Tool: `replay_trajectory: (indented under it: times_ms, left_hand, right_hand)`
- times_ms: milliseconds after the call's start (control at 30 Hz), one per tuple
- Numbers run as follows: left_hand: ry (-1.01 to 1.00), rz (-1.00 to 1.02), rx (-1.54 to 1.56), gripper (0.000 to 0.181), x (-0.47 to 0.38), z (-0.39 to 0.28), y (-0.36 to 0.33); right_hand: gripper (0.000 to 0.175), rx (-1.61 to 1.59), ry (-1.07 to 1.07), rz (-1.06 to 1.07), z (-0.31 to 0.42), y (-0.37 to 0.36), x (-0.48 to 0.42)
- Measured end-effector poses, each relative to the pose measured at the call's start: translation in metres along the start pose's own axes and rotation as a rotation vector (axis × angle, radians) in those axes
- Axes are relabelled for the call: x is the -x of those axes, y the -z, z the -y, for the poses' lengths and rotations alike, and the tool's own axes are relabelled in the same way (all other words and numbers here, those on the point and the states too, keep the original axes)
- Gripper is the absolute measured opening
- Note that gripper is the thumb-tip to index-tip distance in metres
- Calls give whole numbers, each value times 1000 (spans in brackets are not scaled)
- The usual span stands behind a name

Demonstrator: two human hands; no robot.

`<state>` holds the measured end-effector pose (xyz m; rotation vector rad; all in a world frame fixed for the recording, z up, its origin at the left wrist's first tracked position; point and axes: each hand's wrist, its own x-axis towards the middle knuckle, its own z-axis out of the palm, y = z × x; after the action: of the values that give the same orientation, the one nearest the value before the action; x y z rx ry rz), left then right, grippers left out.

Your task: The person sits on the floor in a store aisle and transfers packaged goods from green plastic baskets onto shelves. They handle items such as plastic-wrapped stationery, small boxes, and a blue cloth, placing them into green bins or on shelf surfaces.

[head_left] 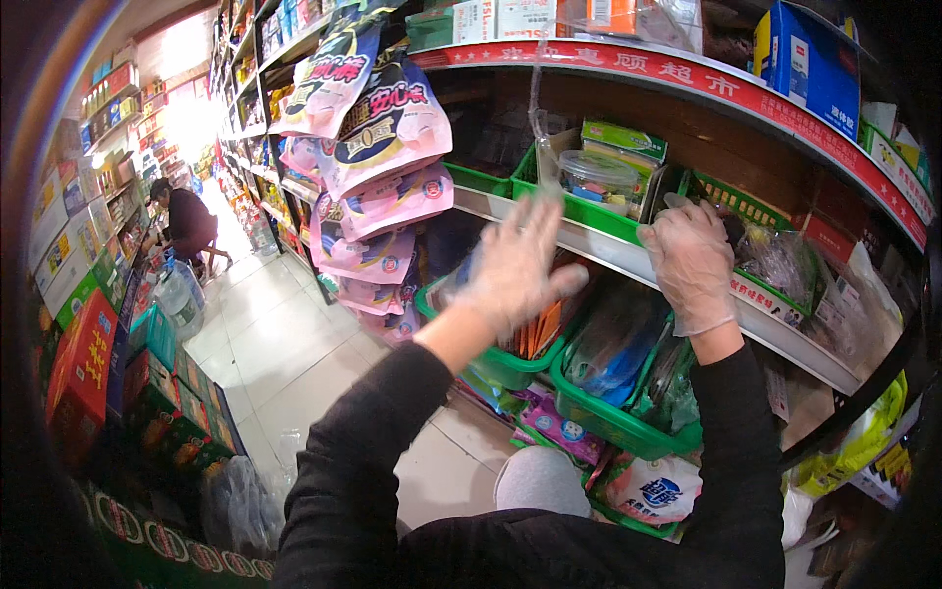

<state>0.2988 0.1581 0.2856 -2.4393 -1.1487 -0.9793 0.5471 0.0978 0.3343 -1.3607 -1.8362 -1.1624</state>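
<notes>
Both of my hands wear thin clear plastic gloves. My left hand (515, 269), a little blurred, has its fingers spread in front of the shelf edge (589, 239), near a green plastic basket (589, 213). In that basket stand a round clear tub with a lid (597, 177) and a green-and-white box (624, 141). My right hand (690, 258) is bent over the shelf edge between this basket and another green basket (736, 199) with clear-wrapped goods (776, 254). Its fingertips are partly hidden, so what they touch or hold does not show.
Pink and dark blue packs (390, 132) hang at the shelf's left end. Below are green baskets (625, 427) of bagged goods. A blue box (808, 70) stands on the upper shelf. A tiled aisle (272, 316) runs left, with cartons (85, 368), large water bottles (176, 298) and a crouching person (188, 221).
</notes>
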Motion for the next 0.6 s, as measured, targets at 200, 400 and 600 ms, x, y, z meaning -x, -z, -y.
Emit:
replay_trajectory:
  times_ms: [200,400,600]
  left_hand:
    - [16,85,324,91,129,-28,-23]
    - [325,-60,345,71,255,6,-67]
    - [459,-21,256,60,335,44,-106]
  right_hand:
    - [24,61,7,-28,2,-7,4]
    - [23,148,180,-48,-3,-12,2]
    - [39,-17,-12,0,-4,-11,4]
